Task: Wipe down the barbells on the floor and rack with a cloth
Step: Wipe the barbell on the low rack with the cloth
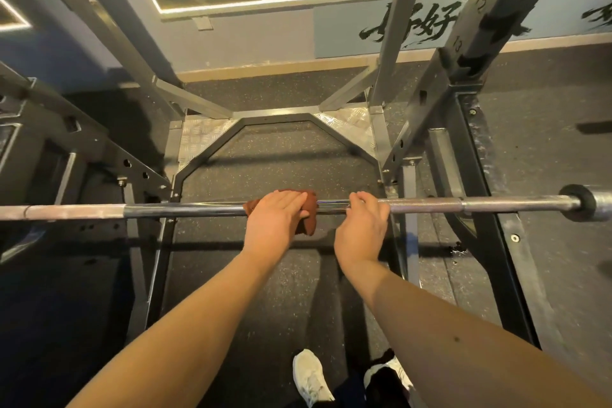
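Plainly, one barbell lies left to right across the rack, with one brown cloth draped over its middle. The left hand clasps the cloth to the bar, fingers on top and thumb beneath. Just to its right, the right hand curls its fingers over bare bar. Two white shoes stand near on the speckled floor.

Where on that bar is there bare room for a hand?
Free: bar left of the cloth, and bar between the right hand and the collar. Crowded: the middle, where the left hand holds the cloth beside the right hand.
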Demonstrator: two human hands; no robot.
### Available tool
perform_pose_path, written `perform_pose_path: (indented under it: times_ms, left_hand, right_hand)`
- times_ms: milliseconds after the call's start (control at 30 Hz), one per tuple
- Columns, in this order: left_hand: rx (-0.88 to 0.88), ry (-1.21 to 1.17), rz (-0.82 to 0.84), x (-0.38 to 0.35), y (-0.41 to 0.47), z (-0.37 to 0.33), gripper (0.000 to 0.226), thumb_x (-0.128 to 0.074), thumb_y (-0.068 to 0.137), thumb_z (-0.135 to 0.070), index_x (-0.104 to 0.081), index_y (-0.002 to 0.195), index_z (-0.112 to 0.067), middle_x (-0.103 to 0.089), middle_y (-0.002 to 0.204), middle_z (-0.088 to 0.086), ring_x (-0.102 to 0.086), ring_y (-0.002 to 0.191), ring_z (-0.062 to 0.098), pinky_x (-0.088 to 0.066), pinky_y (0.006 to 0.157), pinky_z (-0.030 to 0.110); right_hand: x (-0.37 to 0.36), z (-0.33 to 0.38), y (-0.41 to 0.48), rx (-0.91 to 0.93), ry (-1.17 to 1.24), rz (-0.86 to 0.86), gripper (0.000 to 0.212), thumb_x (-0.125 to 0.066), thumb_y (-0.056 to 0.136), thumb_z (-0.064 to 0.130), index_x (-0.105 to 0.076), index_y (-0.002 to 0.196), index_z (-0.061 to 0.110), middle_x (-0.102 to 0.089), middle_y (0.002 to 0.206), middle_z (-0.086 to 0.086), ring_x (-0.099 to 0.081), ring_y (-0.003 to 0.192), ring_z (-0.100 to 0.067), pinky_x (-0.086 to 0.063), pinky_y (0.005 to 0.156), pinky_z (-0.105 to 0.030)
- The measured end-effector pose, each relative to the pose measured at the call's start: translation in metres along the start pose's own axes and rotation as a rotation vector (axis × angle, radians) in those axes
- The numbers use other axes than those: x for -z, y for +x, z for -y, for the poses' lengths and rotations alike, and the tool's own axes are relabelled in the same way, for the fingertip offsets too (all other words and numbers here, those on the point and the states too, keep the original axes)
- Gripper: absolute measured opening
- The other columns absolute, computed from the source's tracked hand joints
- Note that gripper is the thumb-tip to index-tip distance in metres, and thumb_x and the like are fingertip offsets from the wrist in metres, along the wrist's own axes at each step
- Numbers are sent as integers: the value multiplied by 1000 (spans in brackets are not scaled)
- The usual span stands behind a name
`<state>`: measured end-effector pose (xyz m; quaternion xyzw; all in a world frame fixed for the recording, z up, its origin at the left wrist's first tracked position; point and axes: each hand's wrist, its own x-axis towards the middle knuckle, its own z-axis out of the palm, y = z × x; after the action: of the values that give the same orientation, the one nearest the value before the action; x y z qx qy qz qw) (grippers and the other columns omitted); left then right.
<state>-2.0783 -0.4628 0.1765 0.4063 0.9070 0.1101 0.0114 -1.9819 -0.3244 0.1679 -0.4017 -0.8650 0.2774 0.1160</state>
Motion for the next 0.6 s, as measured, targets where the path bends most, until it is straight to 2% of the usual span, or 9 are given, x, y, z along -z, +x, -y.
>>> perform_pose_path:
  times_ms: [67,133,233,300,367,467,600]
  left_hand:
    - [34,3,-3,11,-15,29,37,-50,102,-34,-66,130,-17,-71,121,1,-65,106,21,-49,102,38]
    - [118,6,-8,23,-33,65,31,-49,104,-34,-66,126,-21,-69,119,-3,-63,109,18,-48,106,37]
    - [393,-48,-74,43,-62,130,27,-50,105,-32,-69,121,-20,-70,117,1,-61,113,21,-44,112,43]
    - [594,-47,-82,56,-75,171,34,-46,105,-36,-71,117,-17,-71,112,3,-63,109,26,-46,110,49]
    - [719,-90,-77,62,-80,190,37,-45,106,-38,-71,119,-15,-71,111,4,-64,107,26,-49,107,50]
    - [793,-199,-161,56,-79,180,32,-46,107,-33,-69,120,-13,-69,112,4,-64,109,25,-48,109,51]
    - [700,-253,-283,42,-77,137,23,-46,107,-21,-66,119,-18,-66,115,2,-60,111,21,-47,111,49]
  right_hand:
    - [-1,2,-1,-19,46,7,47,-64,93,0,-61,139,10,-56,140,-3,-42,132,-23,-38,116,-38]
    - [-2,3,-2,-44,87,7,49,-64,93,-2,-60,139,11,-55,140,-2,-41,133,-22,-36,116,-37]
    - [-3,1,-3,-44,94,2,46,-61,94,-2,-59,138,13,-54,138,-3,-41,130,-23,-38,113,-38]
    - [-4,-3,-2,-11,68,11,48,-59,96,-2,-57,141,14,-53,136,-5,-41,127,-25,-39,109,-39]
    - [-4,-7,1,13,42,26,52,-59,97,1,-52,147,15,-51,136,-5,-40,128,-25,-40,108,-39]
    - [-2,-12,5,11,22,48,54,-59,99,4,-48,150,16,-51,136,-6,-39,129,-25,-40,109,-39]
    - [1,-11,5,17,42,57,54,-61,98,4,-48,149,16,-52,134,-5,-40,127,-23,-40,110,-40]
